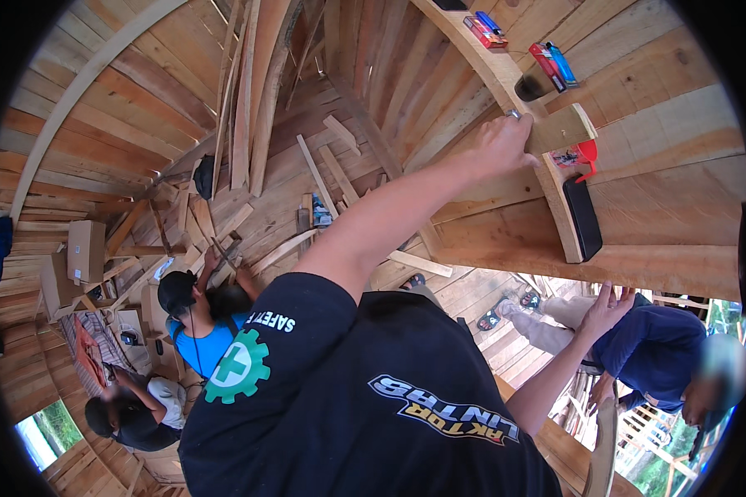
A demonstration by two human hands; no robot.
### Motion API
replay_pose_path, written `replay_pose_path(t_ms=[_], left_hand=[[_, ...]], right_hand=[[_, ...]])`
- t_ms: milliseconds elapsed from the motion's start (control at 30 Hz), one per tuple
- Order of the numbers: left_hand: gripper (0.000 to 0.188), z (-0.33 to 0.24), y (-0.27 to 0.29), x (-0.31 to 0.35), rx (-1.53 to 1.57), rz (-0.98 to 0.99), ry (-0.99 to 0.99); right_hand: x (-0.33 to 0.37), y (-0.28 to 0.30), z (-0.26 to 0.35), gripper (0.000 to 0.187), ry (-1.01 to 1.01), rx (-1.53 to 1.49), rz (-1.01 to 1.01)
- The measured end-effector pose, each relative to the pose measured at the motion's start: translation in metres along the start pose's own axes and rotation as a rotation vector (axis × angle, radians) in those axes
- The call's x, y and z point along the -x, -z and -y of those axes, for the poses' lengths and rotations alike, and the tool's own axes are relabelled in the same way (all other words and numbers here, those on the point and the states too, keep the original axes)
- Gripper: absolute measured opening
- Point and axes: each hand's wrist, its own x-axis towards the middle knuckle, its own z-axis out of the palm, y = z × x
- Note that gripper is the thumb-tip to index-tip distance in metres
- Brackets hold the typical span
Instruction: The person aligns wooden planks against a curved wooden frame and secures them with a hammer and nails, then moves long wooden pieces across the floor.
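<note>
At the upper right, my left hand [506, 145], with a ring on one finger, closes round the near end of a short flat wooden piece [565, 130]. That piece lies across a narrow curved wooden ledge [560, 207]. Close by are a red plastic item [587, 154], a black phone [583, 217] and a dark cup [532, 85]. Lower at the right, my right hand [605, 313] has its fingers stretched out, their tips at the lower edge of the plank wall [671, 269]. Nothing shows in it.
Small boxes [553, 66] with lighters stand farther along the ledge. A person in blue [203, 323] and another person [145, 410] crouch at the left. A person in navy [655, 352] is close at the right. Loose boards [337, 174] litter the plank floor; cartons [85, 250] stand far left.
</note>
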Motion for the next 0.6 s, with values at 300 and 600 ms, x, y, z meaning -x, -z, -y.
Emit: replay_pose_path(t_ms=[300, 600], left_hand=[[0.065, 0.026, 0.007, -0.020, 0.172, -0.064, 0.056], [0.055, 0.031, 0.013, -0.028, 0.316, -0.061, 0.020]], right_hand=[[-0.014, -0.026, 0.045, 0.063, 0.022, 0.322, -0.187], [-0.021, -0.040, 0.035, 0.064, 0.051, 0.404, -0.328]])
